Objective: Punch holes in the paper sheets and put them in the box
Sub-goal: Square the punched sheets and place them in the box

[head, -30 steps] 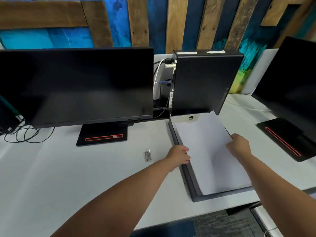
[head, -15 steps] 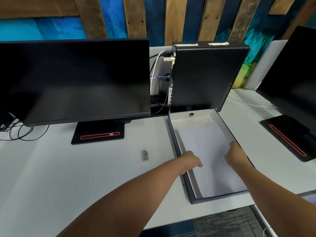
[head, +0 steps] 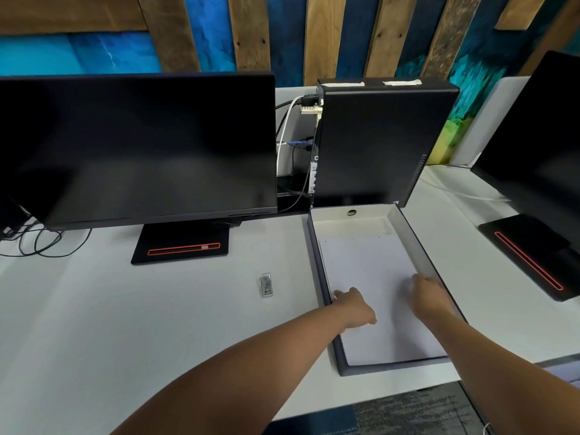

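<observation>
One large black flat-screen monitor [head: 138, 146] stands at the far left of the white desk top [head: 125, 324]. Nearer me, between it and the box, lies a small clear plastic stick with a metal end [head: 266, 284]. Neither plays a part just now, and I see no hole punch anywhere. My left hand [head: 354, 304] lies low inside the shallow dark grey cardboard box with the pale lining [head: 392, 368], just inside its left wall, fingers fairly flat on the paper and gripping nothing. The white rectangular paper sheet [head: 373, 265], or perhaps a thin stack, lies flat on the box floor, its long axis running near to far like the box's own. Its short far edge points at the upright black computer tower [head: 376, 142] and stops short of the far wall, so a strip of bare floor shows there. Faint specks sit along that far edge; I take them for punched holes, though they are too small to be sure. My right hand [head: 428, 293] is over the sheet's right side next to the right wall, but it is blurred and I cannot tell whether its fingers are straight or curled. I judge this paper as good as stowed; what is left is to lift my hands off and, if more sheets wait out of view, punch and stow them. A second black monitor [head: 533, 136] stands far right.
</observation>
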The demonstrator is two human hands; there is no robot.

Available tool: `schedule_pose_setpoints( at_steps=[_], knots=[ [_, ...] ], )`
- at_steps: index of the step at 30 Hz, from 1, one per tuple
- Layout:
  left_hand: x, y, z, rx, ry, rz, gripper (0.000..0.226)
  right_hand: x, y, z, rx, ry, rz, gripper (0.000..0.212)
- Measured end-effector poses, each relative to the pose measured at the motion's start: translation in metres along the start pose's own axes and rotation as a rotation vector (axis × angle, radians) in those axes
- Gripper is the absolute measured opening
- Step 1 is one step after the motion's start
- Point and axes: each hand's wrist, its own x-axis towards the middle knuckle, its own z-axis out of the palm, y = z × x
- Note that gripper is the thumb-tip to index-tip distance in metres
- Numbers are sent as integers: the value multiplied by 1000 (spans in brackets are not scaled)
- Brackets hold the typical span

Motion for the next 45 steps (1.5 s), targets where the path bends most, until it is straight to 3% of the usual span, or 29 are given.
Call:
schedule_pose_setpoints(
  at_steps=[3, 13, 22, 33, 45],
  knots=[
    [0, -5, 4, -50, -33, 16, 72, 1, 1, 2, -47, -12, -1, 28],
    [1, -9, 9, -144, 31, 111, 71, 0, -1, 5, -30, -14, 28, 26],
    [-3, -18, -7, -262, 485, 282, 21, -16, -53, -10, 230, 79, -85, 29],
    [-15, -92, -58, -191, 698, 193, 18, -66, -161, -21, 464, 180, -416, 15],
    [-45, -208, -97, -174, 737, 86, 15, -116, -243, 23, 453, 32, -555, 9]
  ],
)
